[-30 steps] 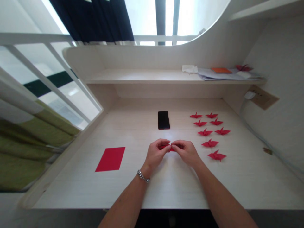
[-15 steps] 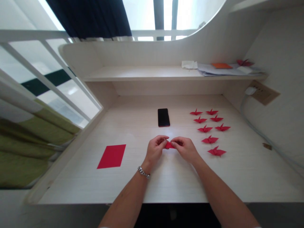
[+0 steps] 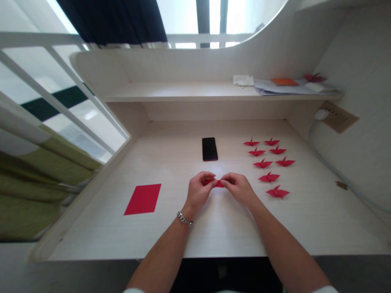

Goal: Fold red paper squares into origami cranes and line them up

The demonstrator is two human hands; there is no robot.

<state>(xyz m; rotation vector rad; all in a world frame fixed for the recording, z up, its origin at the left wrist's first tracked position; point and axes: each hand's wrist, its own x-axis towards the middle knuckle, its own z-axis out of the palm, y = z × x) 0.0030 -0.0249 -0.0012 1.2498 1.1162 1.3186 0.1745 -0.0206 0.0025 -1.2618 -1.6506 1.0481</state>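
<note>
Paper piece point(image 3: 219, 184), red, likely light, thin, easily creased; best held by its edges. Left hand point(image 3: 199, 189) and right hand point(image 3: 240, 189): fingers clamped on opposite ends.

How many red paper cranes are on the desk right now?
8 red paper cranes toward the right of the desk: back pair, second pair, third pair, then two nearer singles. None appears hidden.
</note>
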